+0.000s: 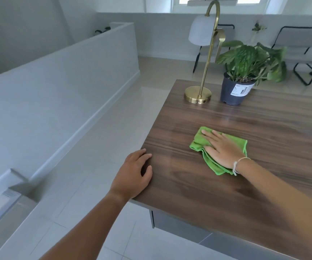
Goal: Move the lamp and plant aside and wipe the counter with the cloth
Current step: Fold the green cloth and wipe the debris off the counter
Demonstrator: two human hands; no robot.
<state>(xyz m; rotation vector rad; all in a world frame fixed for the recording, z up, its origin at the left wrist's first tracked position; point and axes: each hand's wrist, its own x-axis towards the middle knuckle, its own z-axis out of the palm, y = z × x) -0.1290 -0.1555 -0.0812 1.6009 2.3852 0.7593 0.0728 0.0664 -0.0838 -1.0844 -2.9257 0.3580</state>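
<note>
A folded green cloth [200, 141] lies on the dark wood counter [254, 128]. My right hand [221, 149] presses flat on the cloth, fingers spread. Resting on the counter's left edge is my left hand [134, 175], fingers loosely curled over the rim and holding nothing. At the far corner stands a brass lamp [198, 94] with a curved neck and white shade. Just right of it is a leafy green plant in a dark pot [233, 91].
Pale tiled floor [95, 166] lies left of the counter, bordered by a low white wall [57, 81]. Black-framed chairs [299, 44] stand beyond the counter by the back wall. Grey cabinet fronts [170, 222] show under the counter's near edge.
</note>
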